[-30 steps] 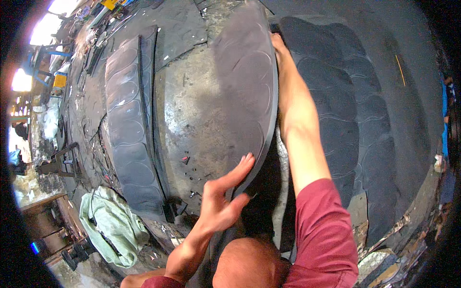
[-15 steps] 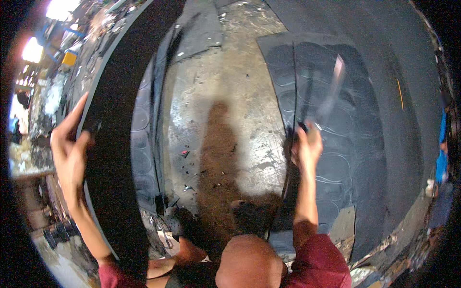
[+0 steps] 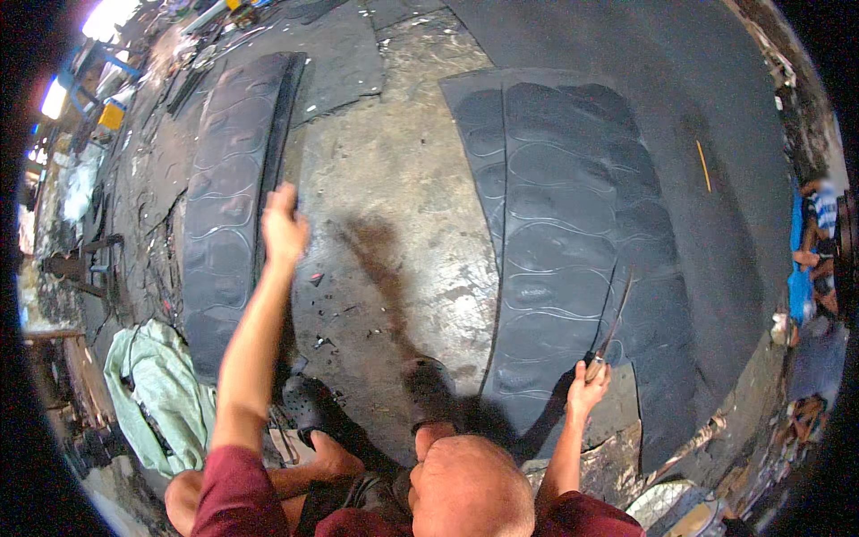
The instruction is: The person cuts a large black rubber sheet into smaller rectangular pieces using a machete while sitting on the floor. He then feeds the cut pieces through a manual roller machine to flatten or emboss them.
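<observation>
My right hand (image 3: 588, 387) is closed round the wooden handle of a knife (image 3: 617, 324). The knife's long, slim blade points up and away, just above a dark rubber sheet (image 3: 559, 242) marked with pale curved lines. My left hand (image 3: 284, 228) is slightly blurred, its fingers stretched forward with nothing visible in them. It hovers by the right edge of a long pile of dark rubber strips (image 3: 224, 192), whose top has similar curved lines. Whether it touches the pile, I cannot tell.
Worn concrete floor (image 3: 394, 161) with small black scraps lies between the two rubber pieces. A pale green sack (image 3: 157, 389) sits at lower left. My feet in dark clogs (image 3: 313, 403) stand at the near side. Another person (image 3: 819, 242) is at the far right.
The broad black strip that my left hand held upright is out of that hand. My left hand has moved right, to the pile's edge. My right hand has come nearer with the knife.
</observation>
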`<state>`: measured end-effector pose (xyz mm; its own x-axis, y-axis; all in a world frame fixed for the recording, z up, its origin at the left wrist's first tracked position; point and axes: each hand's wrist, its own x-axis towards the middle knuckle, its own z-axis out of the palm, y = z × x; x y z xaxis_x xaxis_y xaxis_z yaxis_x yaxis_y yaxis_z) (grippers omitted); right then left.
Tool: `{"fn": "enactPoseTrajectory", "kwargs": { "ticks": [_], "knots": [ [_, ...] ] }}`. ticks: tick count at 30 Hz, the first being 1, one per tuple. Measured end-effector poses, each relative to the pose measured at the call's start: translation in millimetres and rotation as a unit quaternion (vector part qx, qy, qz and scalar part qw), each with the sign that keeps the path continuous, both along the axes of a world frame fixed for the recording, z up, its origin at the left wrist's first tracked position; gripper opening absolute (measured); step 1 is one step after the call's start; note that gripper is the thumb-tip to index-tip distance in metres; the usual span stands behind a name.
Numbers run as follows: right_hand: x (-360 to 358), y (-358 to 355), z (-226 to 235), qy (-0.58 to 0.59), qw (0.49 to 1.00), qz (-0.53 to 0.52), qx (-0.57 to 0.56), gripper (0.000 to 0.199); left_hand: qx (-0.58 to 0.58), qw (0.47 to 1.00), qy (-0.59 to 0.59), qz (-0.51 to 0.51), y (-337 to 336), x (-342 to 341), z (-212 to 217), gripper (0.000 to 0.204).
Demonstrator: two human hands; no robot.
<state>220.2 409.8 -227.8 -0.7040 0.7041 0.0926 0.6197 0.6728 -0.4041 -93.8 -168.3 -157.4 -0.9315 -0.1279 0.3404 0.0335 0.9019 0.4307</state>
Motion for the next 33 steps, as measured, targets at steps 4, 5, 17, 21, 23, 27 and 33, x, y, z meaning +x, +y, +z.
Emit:
{"fn": "enactPoseTrajectory", "kwargs": {
  "ticks": [4, 5, 17, 21, 23, 27, 33],
  "knots": [
    [0, -5, 35, 0.025, 0.989, 0.001, -0.147, 0.057, 0.405, 0.882, -0.185, -0.155, 171, 107, -63, 0.021],
    [-4, -1, 46, 0.05, 0.971, -0.022, -0.233, 0.056, 0.616, 0.712, -0.335, -0.033, 220, 127, -76, 0.022],
    [-43, 87, 247, 0.256, 0.945, -0.003, -0.204, 0.043, 0.5, 0.756, -0.371, 0.201, 374, 109, -93, 0.051],
    [-52, 119, 274, 0.262, 0.95, -0.02, -0.169, 0.051, 0.611, 0.77, -0.089, 0.16, 318, 80, -79, 0.034],
    [-55, 129, 278, 0.273, 0.942, -0.018, -0.193, 0.05, 0.559, 0.796, -0.052, 0.225, 248, 49, -56, 0.029],
    [-60, 128, 246, 0.289, 0.891, -0.03, -0.348, 0.054, 0.549, 0.817, -0.108, 0.137, 133, 47, -37, 0.037],
    [-73, 137, 142, 0.274, 0.847, -0.089, -0.446, 0.051, 0.097, 0.99, -0.085, 0.054, 104, 73, -70, 0.064]
  ]
}}
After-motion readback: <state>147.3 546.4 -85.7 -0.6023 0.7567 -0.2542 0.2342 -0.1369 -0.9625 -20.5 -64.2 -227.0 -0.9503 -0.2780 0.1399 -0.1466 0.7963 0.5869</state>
